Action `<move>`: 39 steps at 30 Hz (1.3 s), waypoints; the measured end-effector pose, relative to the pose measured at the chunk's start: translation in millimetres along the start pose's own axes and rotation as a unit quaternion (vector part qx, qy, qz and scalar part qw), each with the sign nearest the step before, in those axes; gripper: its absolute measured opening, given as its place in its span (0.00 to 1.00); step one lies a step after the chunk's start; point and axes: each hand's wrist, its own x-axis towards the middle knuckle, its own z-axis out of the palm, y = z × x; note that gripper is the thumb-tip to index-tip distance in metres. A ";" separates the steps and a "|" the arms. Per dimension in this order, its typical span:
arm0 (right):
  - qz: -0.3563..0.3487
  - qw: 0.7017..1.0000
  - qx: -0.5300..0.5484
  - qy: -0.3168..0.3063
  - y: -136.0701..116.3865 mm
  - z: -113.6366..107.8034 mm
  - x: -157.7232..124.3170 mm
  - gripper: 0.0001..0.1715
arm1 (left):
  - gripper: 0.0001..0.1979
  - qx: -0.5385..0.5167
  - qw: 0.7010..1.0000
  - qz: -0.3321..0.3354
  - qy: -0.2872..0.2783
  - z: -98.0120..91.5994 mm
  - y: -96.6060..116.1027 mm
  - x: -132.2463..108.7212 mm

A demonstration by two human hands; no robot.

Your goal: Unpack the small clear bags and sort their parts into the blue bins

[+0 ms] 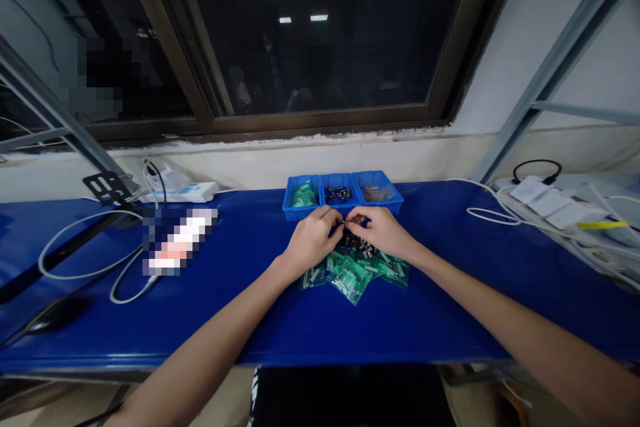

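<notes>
Blue-topped bench (260, 340); blue three-compartment tray (300, 213) beyond the hands, green packets (350, 277) beneath them. Left hand (313, 240) and right hand (380, 230) meet over the packets, fingertips (340, 228) pinched together on a small dark part (343, 222), mostly hidden; type indeterminate.

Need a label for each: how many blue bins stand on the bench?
3, side by side: the left bin holds green packets, the middle bin dark small parts, and the right bin a brownish packet. None seems hidden.
</notes>
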 end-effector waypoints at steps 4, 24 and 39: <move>0.009 1.000 0.008 -0.015 -1.4 0.8 -0.5 0.03 | 0.07 -0.011 1.000 0.023 0.013 -0.3 -3.3 0.1; -0.006 0.999 0.035 -0.031 8.0 -2.1 3.6 0.12 | 0.12 -0.010 0.998 0.044 0.043 -2.8 -0.8 0.6; -0.021 1.000 0.014 0.005 -4.7 -0.5 -2.0 0.13 | 0.09 -0.026 0.999 0.034 0.028 -3.4 0.9 -0.3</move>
